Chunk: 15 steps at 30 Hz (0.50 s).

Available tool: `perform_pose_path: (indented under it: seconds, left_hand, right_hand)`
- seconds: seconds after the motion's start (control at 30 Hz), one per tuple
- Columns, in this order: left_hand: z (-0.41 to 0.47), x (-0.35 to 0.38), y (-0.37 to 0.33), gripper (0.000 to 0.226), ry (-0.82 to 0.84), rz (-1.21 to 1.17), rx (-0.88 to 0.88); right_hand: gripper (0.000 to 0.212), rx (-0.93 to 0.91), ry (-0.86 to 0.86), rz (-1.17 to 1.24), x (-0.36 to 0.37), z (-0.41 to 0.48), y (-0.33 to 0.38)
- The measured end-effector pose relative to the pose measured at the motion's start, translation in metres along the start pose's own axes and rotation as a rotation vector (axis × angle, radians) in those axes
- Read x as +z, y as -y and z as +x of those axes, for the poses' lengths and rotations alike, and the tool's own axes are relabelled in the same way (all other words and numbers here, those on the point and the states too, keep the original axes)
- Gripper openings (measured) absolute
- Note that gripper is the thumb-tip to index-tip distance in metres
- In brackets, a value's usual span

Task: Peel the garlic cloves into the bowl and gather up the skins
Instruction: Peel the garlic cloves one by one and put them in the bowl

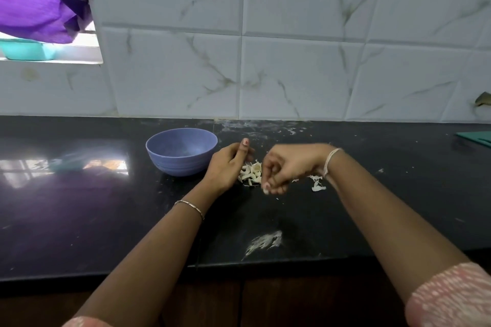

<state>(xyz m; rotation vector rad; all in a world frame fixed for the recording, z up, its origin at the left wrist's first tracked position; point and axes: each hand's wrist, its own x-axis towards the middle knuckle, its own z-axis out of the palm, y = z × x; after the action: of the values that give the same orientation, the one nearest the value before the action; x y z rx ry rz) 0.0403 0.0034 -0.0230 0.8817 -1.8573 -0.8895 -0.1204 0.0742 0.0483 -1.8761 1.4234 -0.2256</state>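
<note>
Honestly, the garlic cloves lay heaped between the left hand and the right hand — both curled, though I couldn't tell whether either held anything. The bowl sat just outside the left hand; a careless right wrist might scatter the skins beside it.

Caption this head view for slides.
Left hand and right hand flank garlic cloves beside a blue bowl on a black counter.

One blue bowl, two hands in play, left hand and right hand, one small heap of garlic cloves, too bunched to count, a few skin scraps, one bangle
</note>
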Motion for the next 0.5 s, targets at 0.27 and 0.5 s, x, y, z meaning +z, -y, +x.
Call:
perform_pose_path:
  seconds: [0.27,0.5]
  left_hand:
    - [0.004,0.001,-0.001,0.014,0.021,-0.086,0.003]
    - [0.023,0.021,-0.023,0.05,0.265,-0.155,0.109]
  right_hand:
    - [0.006,-0.033,-0.171,0.115,0.015,0.001,-0.018]
    - [0.015,-0.235,-0.606,0.914,0.001,-0.003,-0.047]
